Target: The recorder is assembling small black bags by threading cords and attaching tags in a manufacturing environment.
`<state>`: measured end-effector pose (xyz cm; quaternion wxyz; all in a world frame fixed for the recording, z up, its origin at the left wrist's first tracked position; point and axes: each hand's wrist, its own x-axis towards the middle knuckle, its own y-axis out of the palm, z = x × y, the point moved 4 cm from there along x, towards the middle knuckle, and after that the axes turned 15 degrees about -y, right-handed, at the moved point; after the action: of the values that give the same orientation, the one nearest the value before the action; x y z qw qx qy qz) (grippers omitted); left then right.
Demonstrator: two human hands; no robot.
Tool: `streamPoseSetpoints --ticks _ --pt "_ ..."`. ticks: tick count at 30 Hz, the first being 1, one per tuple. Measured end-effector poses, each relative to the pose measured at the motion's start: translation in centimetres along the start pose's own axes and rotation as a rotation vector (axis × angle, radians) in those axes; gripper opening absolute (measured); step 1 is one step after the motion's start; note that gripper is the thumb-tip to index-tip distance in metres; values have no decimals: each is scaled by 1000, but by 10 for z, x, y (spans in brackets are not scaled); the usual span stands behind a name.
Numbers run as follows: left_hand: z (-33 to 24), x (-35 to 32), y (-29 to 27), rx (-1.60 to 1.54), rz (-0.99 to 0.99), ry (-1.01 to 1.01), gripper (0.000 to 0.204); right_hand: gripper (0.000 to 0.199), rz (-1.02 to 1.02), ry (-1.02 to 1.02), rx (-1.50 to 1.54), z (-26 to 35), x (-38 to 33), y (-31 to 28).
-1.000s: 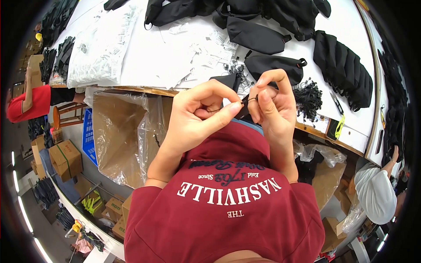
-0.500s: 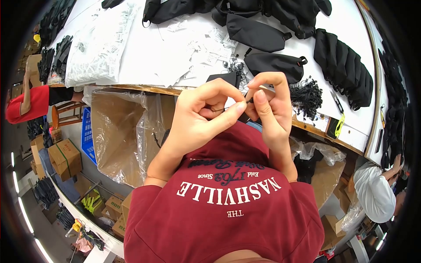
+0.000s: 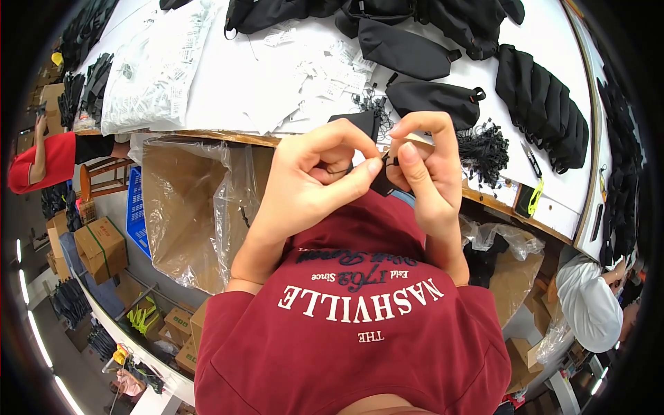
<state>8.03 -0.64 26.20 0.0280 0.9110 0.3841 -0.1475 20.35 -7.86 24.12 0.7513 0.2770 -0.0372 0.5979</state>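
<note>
Above the table's front edge, my left hand (image 3: 304, 173) pinches a thin black cord (image 3: 337, 171) between thumb and index finger, its other fingers curled in. Close beside it, my right hand (image 3: 432, 166) is closed with thumb and bent index finger on a small black end of the cord; the fingers partly hide it. The fingertips of the two hands are almost touching. Just beyond my hands lie a black fabric piece (image 3: 360, 123) and a loose tangle of black tag cords (image 3: 373, 104). A thick bunch of similar cords (image 3: 484, 153) lies right of my right hand.
Black zip pouches (image 3: 436, 104) and a row of stacked black pouches (image 3: 539, 107) lie on the white table. White paper tags (image 3: 311, 79) are scattered left of them, near a clear bag of tags (image 3: 159, 76). A cutter (image 3: 531, 160) lies right. Plastic-lined boxes (image 3: 197, 207) stand below the edge.
My left hand has shifted slightly left and up, so the fingertips are a little farther apart. My right hand has barely moved, still closed on the cord's end.
</note>
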Motion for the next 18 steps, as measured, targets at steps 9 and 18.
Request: streamPoseSetpoints --ticks 9,18 --pt "4 0 -1 -23 33 -38 6 13 21 22 -40 -2 0 2" --pt "8 18 -4 168 89 -106 5 9 60 10 -227 1 3 -5"
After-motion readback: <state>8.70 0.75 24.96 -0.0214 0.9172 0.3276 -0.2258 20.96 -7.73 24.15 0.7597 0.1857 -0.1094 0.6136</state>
